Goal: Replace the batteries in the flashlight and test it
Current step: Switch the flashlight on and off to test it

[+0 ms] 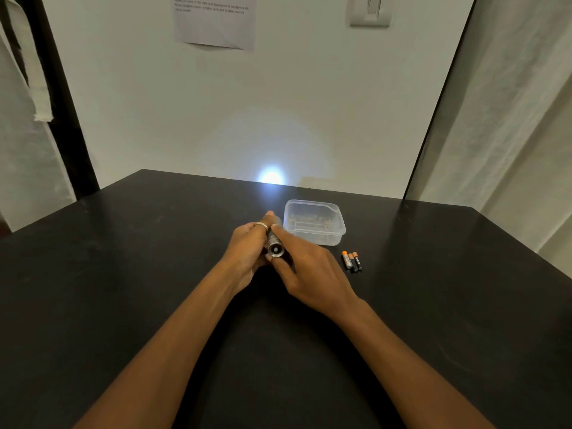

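Observation:
A small metal flashlight (275, 246) is held over the middle of the black table (123, 274), its tail cap toward me and its head pointing at the wall. It is lit: a bright spot (271, 177) shows on the wall just above the table's far edge. My left hand (247, 252), with a ring on one finger, wraps the barrel from the left. My right hand (306, 270) grips it from the right, the thumb lying along the top. Three small batteries (352, 261) with orange ends lie side by side on the table to the right of my right hand.
A clear plastic container (315, 222) with small items inside stands just behind the batteries, right of the flashlight. A paper sheet (216, 20) is stuck on the wall. A curtain (510, 119) hangs at the right, cloth (21, 88) at the left.

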The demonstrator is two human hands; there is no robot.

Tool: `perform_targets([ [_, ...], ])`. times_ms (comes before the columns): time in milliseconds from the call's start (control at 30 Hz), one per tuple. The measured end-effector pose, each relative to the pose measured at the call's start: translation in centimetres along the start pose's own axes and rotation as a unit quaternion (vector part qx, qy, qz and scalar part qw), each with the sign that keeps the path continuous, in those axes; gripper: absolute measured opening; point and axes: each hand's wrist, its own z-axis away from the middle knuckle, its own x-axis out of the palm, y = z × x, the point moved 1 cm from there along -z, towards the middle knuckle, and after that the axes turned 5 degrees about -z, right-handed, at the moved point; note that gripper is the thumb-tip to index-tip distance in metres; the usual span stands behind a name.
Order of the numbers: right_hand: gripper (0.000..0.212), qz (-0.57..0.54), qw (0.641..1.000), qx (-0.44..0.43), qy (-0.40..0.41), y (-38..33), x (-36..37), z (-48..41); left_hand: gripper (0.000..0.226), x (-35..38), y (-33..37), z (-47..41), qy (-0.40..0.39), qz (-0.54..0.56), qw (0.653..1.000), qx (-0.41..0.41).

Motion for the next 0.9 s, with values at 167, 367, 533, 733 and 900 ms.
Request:
perform_targets([
  [167,0.029,-0.071,0.993,0.044,0.077,0.06,-0.34,-0.31,0.038,0.06,0.06,0.04,0.016,0.010,1.000,-0.022],
  [367,0.021,-0.142,0.979,0.092,0.111,0.20,-0.42,-0.34,0.041,0.12,0.20,0.33,0.009,0.024,0.999,-0.038],
  [533,0.020,-0.171,0.968,0.132,0.128,0.30,-0.53,-0.42,0.060,0.09,0.51,0.64,-0.019,0.056,0.997,-0.042],
  [733,0.027,-0.173,0.970,0.112,0.128,0.57,-0.60,-0.27,0.066,0.04,0.55,0.65,-0.027,0.090,0.995,-0.039],
  [900,0.033,-0.170,0.976,0.063,0.122,0.04,-0.72,-0.13,0.081,-0.55,0.62,0.22,-0.049,0.127,0.989,-0.054],
])
